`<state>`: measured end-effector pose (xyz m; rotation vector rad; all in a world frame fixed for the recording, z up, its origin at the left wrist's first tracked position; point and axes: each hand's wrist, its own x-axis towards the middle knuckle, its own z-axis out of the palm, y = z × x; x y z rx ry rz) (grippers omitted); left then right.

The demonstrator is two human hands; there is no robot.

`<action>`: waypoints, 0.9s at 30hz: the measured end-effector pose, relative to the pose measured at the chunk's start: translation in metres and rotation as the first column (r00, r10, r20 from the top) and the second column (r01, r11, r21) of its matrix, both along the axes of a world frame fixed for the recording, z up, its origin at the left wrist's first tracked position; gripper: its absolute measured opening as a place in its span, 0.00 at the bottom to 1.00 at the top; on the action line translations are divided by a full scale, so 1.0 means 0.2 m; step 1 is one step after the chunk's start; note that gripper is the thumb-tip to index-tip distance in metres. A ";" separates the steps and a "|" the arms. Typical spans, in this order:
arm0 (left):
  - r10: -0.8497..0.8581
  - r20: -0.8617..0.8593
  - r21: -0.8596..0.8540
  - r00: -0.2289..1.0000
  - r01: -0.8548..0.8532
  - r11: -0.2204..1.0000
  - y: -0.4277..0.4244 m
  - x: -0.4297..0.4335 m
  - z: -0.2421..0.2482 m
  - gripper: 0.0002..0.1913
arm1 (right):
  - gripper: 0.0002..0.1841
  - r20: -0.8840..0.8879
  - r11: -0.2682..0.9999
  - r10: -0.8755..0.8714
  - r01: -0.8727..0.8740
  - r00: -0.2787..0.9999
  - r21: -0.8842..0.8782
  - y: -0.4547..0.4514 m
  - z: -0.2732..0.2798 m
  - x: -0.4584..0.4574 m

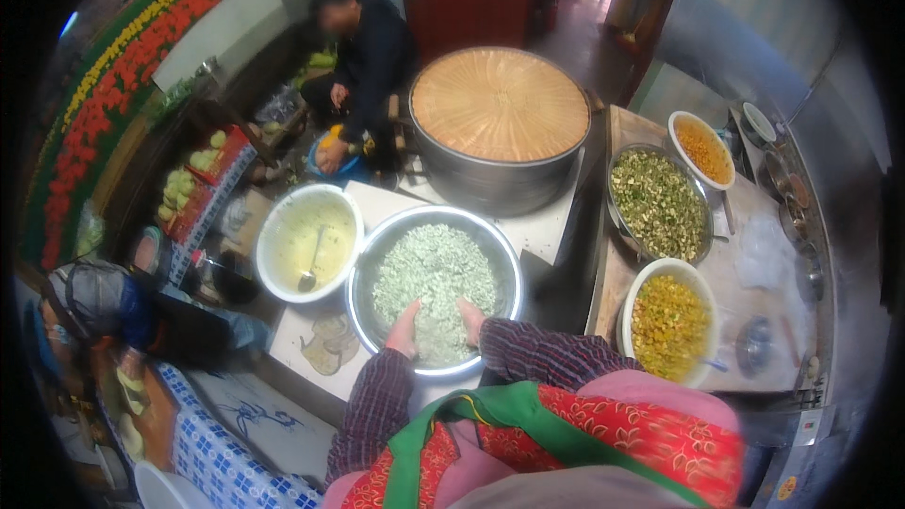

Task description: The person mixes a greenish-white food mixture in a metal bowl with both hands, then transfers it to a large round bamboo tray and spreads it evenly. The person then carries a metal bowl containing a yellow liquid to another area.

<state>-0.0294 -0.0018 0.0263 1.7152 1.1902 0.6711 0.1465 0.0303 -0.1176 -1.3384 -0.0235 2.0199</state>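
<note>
A wide metal basin [518,276] sits in front of me, holding a pale green, shredded, flour-coated mixture [435,261]. My left hand [403,334] is sunk into the near left side of it. A short way to the right, my right hand [471,322] is pushed into the same mixture. Both sets of fingers are buried, so their grip is hidden. Touching the basin's left side is a white plastic bowl [263,254] with pale yellow residue and a metal spoon [315,258] resting inside.
Behind the basin stands a large steamer pot [488,187] with a woven lid [502,102]. On the wooden board [749,367] at right are a metal bowl of chopped greens [657,201] and white bowls of yellow filling [668,325] and orange filling [703,148]. People sit at back left [375,49] and left [99,304].
</note>
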 end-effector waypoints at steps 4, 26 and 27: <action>-0.108 0.242 -0.244 0.964 0.168 0.955 0.01 -0.05 -0.04 0.33 | 0.26 -0.506 0.980 -0.192 0.193 0.841 -0.051 -0.09 0.07 0.08; 0.840 0.301 -0.710 0.451 -0.483 0.513 0.29 0.04 -0.01 0.11 | 0.17 0.047 0.870 0.273 -0.268 0.961 0.415 0.13 0.60 0.35; 0.818 0.283 -0.623 0.501 -0.553 0.554 0.30 0.01 -0.02 0.10 | 0.14 -0.032 0.940 0.202 -0.184 0.979 0.286 0.14 0.60 0.35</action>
